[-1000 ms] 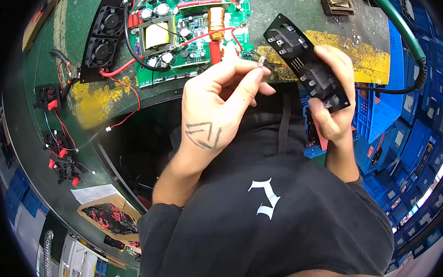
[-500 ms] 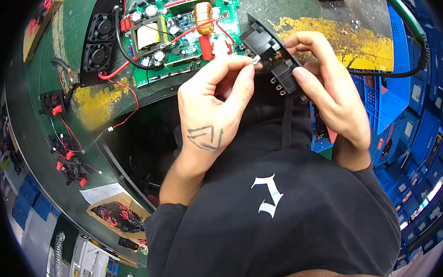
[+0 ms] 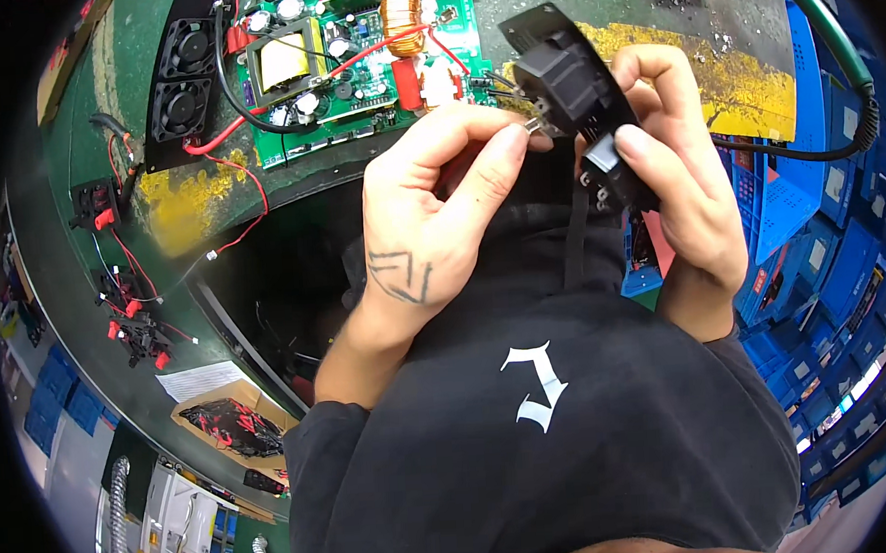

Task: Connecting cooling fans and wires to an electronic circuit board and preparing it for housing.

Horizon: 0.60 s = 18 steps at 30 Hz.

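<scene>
My right hand (image 3: 687,189) grips the edge of a black panel with power sockets (image 3: 568,78), thumb on its near face and fingers behind. The sockets' metal tabs stick out toward the left and below. My left hand (image 3: 439,192) pinches a small metal wire terminal (image 3: 534,124) between thumb and forefinger, right up against the tabs of the large socket. Whether the terminal sits on a tab I cannot tell. Behind my left hand lies a green circuit board (image 3: 467,37) with a copper coil (image 3: 403,23) and red and black wires.
A black panel with two fans (image 3: 184,78) leans left of the board. Several black sockets with red caps (image 3: 137,335) lie along the left bench. A cardboard box (image 3: 192,415) holds black and red parts. Blue crates (image 3: 784,184) and a green hose (image 3: 826,36) are at right.
The socket panel has tilted in my right hand, turning its large socket toward me. My left hand has moved slightly right, bringing the terminal to the socket's tabs.
</scene>
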Available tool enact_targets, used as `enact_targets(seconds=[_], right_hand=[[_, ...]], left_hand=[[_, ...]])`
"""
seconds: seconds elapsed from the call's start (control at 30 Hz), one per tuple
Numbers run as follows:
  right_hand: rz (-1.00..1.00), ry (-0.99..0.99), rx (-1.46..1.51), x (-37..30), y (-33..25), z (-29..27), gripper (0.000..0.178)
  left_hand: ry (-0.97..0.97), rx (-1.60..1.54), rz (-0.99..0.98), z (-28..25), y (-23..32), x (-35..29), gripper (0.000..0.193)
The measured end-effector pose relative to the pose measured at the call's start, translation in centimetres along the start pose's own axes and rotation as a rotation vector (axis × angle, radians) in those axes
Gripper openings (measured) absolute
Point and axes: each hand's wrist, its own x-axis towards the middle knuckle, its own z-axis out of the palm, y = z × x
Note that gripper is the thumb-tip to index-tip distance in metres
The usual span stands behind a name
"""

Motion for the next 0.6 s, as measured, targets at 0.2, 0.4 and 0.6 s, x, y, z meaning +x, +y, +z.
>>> enact_targets(seconds=[0.2,0.4,0.6], right_hand=[[-0.161,-0.013,-0.051,0.6,-0.3,0.9,0.059],[-0.176,-0.035,-0.098,0.9,-1.0,1.1,0.065],[-0.072,-0.145,-0.167,1.1,-2.9,-0.1,0.062]], left_hand=[[0.001,-0.007,-0.004,-0.2,-0.7,0.0,0.011],[0.044,-0.031,0.026,0.3,-0.9,0.1,0.015],[0.029,0.002,0.071,0.1,-1.1,0.3,0.017]])
